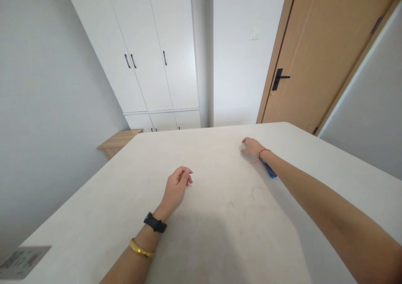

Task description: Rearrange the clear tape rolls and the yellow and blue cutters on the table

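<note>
- Pale object (243,147) is at the right hand (251,146), beyond the blue item (269,169); whether clamped, I can't tell.
- Left hand (176,185), thumb and fingers together, is left of it.

Surface (201,158): flat panel (25,261) near-left, by the left edge | right of centre, towards the far edge: narrow item (268,169), partly behind my right forearm (317,192) | beyond far-left corner: wooden stand (121,141) | behind far edge: wardrobe (157,78) left, door (317,62) right
</note>
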Available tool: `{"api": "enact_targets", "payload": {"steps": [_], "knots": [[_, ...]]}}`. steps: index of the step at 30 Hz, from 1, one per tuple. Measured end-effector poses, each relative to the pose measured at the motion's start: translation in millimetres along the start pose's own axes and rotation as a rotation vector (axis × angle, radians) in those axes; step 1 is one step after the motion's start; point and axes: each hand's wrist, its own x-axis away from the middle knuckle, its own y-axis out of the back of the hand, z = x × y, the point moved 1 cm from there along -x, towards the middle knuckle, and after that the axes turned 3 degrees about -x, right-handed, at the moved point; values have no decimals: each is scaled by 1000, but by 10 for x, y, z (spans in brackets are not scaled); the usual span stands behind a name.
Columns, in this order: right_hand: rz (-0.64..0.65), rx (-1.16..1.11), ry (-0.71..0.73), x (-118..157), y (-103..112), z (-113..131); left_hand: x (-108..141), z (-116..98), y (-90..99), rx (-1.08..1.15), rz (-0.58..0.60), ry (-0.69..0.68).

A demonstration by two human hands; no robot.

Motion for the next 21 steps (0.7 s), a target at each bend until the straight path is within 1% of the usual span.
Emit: {"api": "enact_targets", "payload": {"steps": [3, 4, 6, 8, 9, 11, 12, 14, 16, 18, 21], "knots": [[55, -122, 131, 177, -31, 338, 6, -20, 2, -2, 6, -10], [58, -204, 166, 242, -8, 432, 8, -28, 4, -4, 5, -13], [25, -443, 208, 368, 92, 562, 10, -42, 13, -7, -2, -17], [-24, -628, 214, 487, 222, 606, 8, -43, 20, -5, -10, -14], [-44, -668, 210, 548, 275, 600, 4, -38, 20, -6, -15, -11], [-63, -674, 203, 688, 314, 558, -4, -14, 9, -32, -33, -12], [-56, -645, 207, 767, 289, 535, -9, 3, -5, -61, -42, -20], [0, -533, 238, 935, 151, 516, -13, 41, -48, -141, -40, -56], [91, -374, 301, 1092, -72, 561, -10, 80, -104, -224, -4, -108], [166, -201, 327, 1213, -317, 677, 1, 121, -152, -284, 52, -154], [233, -33, 345, 1317, -625, 968, 21, 201, -182, -341, 114, -185]]}}
